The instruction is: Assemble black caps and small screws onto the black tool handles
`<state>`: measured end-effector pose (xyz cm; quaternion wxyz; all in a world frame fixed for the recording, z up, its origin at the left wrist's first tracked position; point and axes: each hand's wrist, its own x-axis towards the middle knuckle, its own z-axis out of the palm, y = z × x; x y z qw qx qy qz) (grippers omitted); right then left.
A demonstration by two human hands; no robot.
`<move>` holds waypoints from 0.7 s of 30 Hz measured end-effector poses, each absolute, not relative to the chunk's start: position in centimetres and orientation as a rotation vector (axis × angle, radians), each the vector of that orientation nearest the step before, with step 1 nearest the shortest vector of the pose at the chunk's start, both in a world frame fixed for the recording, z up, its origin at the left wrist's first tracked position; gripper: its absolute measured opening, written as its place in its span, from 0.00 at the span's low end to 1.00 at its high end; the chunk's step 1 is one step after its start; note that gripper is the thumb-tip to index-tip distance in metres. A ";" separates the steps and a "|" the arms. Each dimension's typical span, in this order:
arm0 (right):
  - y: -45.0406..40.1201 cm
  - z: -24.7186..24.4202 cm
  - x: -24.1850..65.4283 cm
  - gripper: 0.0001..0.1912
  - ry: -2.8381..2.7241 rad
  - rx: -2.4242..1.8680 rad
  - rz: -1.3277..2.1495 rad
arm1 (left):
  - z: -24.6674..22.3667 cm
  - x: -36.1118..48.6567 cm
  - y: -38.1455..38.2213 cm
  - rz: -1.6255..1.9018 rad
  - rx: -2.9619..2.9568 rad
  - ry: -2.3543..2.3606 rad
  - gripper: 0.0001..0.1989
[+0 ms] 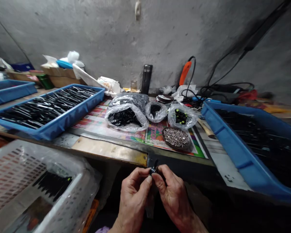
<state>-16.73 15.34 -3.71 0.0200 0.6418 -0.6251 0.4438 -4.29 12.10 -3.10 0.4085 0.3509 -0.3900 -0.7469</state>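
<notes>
Just off the table's front edge, my left hand (pixel 135 192) and my right hand (pixel 171 191) meet, thumbs and forefingers pinching one small black part (pixel 153 169) between them. A thin dark piece sticks up from it. Beyond my hands, a round dish of small metal screws (pixel 176 137) rests on a colourful printed sheet (pixel 133 135). Behind the dish stand open clear bags: one with black round parts (pixel 124 118), a smaller one with dark parts (pixel 155 111), and one with black and yellow-green parts (pixel 181 117).
Blue trays with black parts stand left (pixel 48 129) and right (pixel 235 149). A white basket (pixel 75 191) with black pieces is at lower left. A black flask (pixel 146 79), an orange-handled tool (pixel 185 73) and cables (pixel 218 87) lie near the wall.
</notes>
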 end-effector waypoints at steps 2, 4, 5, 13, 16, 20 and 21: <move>15.6 -3.8 -16.8 0.19 -1.949 2.000 1.422 | -3.1 -4.3 12.0 -1.887 0.875 -0.981 0.19; 15.9 -3.9 -16.9 0.17 -1.956 2.006 1.408 | -3.2 -4.3 12.0 -1.895 0.873 -0.988 0.19; 16.0 -4.0 -16.9 0.17 -1.957 2.003 1.389 | -3.3 -4.3 12.1 -1.899 0.875 -0.989 0.19; 15.4 -4.7 -16.7 0.20 -1.944 1.943 1.241 | -3.8 -4.3 12.4 -1.909 0.890 -0.977 0.20; 15.3 -4.9 -16.7 0.22 -1.995 1.948 1.243 | -3.7 -4.4 12.3 -1.914 0.906 -0.952 0.20; 15.6 -5.0 -16.8 0.20 -2.015 1.986 1.280 | -3.7 -4.4 12.2 -1.922 0.913 -0.927 0.21; 15.7 -5.0 -16.8 0.20 -2.012 2.001 1.287 | -3.8 -4.4 12.2 -1.925 0.916 -0.928 0.21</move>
